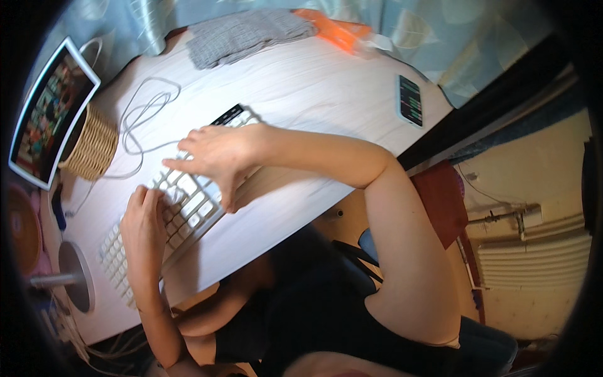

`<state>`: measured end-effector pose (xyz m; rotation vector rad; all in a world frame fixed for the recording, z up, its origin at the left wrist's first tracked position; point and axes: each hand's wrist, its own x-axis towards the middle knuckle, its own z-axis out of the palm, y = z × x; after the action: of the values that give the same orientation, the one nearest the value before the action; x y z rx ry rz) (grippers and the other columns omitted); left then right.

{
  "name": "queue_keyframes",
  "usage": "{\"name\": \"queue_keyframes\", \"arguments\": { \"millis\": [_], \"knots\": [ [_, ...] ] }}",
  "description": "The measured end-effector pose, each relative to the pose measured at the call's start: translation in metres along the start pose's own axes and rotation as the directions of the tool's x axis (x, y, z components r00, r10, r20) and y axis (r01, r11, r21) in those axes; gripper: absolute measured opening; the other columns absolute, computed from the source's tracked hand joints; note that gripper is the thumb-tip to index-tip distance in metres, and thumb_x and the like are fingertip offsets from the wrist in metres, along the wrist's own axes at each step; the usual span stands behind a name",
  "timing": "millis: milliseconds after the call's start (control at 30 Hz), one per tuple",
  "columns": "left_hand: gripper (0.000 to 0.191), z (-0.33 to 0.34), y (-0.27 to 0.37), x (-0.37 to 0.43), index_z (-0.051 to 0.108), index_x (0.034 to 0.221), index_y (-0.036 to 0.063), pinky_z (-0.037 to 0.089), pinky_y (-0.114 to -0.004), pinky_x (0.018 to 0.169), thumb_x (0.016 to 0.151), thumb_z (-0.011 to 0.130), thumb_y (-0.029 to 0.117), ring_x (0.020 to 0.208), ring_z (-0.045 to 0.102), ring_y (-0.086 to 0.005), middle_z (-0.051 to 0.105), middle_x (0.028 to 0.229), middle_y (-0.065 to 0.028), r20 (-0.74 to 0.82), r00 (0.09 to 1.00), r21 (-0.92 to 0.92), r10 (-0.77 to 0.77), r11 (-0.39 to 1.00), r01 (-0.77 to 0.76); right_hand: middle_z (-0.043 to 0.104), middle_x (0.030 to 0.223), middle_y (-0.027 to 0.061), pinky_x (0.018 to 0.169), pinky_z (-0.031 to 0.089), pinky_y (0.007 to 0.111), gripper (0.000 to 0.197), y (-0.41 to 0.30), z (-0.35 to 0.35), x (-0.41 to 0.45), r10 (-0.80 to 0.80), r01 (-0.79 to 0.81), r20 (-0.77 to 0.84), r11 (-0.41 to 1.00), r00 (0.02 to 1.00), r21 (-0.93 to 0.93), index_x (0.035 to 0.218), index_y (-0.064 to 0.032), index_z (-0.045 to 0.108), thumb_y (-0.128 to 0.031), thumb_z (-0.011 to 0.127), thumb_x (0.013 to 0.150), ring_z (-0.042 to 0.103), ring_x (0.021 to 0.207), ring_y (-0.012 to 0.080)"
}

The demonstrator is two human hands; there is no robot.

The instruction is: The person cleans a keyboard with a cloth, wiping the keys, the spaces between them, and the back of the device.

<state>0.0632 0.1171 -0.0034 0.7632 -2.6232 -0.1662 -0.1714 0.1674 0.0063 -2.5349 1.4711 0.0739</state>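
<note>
A white keyboard (191,202) with a dark strip at its upper end lies slantwise on the pale wood-grain desk. My right hand (219,153) reaches in from the right, palm down over the keyboard's upper part, fingers and thumb spread, with nothing seen in it. Over the middle keys, my left hand (143,217) has its fingers bent down; their tips are partly hidden. Beside them, a small shiny whitish patch (175,195) shows on the keys; what it is cannot be made out.
A lit screen (52,113) and a wicker basket (96,141) stand at the left, near a looped grey cable (136,151). A round metal base (77,275) is lower left. Grey knitted fabric (249,37), orange plastic packaging (339,35) and a phone (410,101) lie towards the far edge.
</note>
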Motion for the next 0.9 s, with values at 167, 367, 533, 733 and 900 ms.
{"name": "queue_keyframes", "arguments": {
  "millis": [167, 367, 533, 733, 900],
  "knots": [
    [0.006, -0.012, -0.003, -0.005, 0.059, 0.094, -0.0014, 0.047, -0.043, 0.067, 0.088, 0.059, -0.002, 0.077, 0.059, -0.0351, 0.057, 0.088, -0.0144, 0.064, 0.998, -0.008, -0.014, 1.000, 0.014, 0.046, 0.133, 0.0289, 0.104, 0.038, 0.042, 0.130, 0.003, -0.002, -0.013, 0.013, -0.012, -0.015, 0.999, 1.000, 0.043, 0.155, 0.0028, 0.025, -0.053, 0.088, 0.055, 0.045, 0.124, 0.0382],
    [0.005, -0.028, -0.026, -0.028, 0.056, 0.095, -0.0036, 0.046, -0.041, 0.068, 0.090, 0.057, -0.004, 0.074, 0.057, -0.0348, 0.053, 0.087, -0.0170, 0.120, 0.977, -0.017, -0.178, 0.983, 0.182, 0.047, 0.131, 0.0281, 0.103, 0.038, 0.042, 0.130, 0.007, 0.005, -0.012, 0.010, -0.009, -0.023, 1.000, 1.000, 0.028, 0.154, 0.0039, 0.027, -0.054, 0.088, 0.055, 0.046, 0.122, 0.0370],
    [0.005, -0.046, -0.048, -0.048, 0.056, 0.095, -0.0034, 0.046, -0.040, 0.069, 0.090, 0.056, -0.004, 0.078, 0.057, -0.0369, 0.055, 0.089, -0.0170, 0.099, 0.951, -0.020, -0.293, 0.955, 0.296, 0.051, 0.125, 0.0292, 0.100, 0.041, 0.043, 0.128, 0.015, 0.006, -0.003, -0.051, 0.054, -0.026, 0.989, 0.998, 0.138, 0.153, 0.0056, 0.027, -0.050, 0.089, 0.056, 0.049, 0.117, 0.0373],
    [0.007, -0.057, -0.053, -0.050, 0.060, 0.094, -0.0024, 0.046, -0.043, 0.072, 0.088, 0.059, -0.002, 0.083, 0.059, -0.0403, 0.059, 0.091, -0.0185, 0.138, 0.943, 0.060, -0.304, 0.953, 0.298, 0.046, 0.135, 0.0303, 0.109, 0.037, 0.045, 0.124, -0.001, -0.006, -0.009, 0.034, -0.037, 0.035, 0.995, 0.999, 0.098, 0.154, 0.0035, 0.026, -0.043, 0.088, 0.057, 0.044, 0.127, 0.0392],
    [0.010, -0.049, -0.037, -0.034, 0.061, 0.093, -0.0002, 0.049, -0.040, 0.068, 0.084, 0.063, -0.005, 0.078, 0.061, -0.0350, 0.059, 0.085, -0.0149, -0.059, 0.978, -0.090, -0.200, 0.977, 0.195, 0.041, 0.140, 0.0330, 0.114, 0.034, 0.046, 0.128, 0.000, -0.005, -0.013, 0.055, -0.057, 0.019, 0.994, 0.998, 0.095, 0.155, 0.0009, 0.025, -0.043, 0.090, 0.054, 0.040, 0.133, 0.0431]
  ]
}}
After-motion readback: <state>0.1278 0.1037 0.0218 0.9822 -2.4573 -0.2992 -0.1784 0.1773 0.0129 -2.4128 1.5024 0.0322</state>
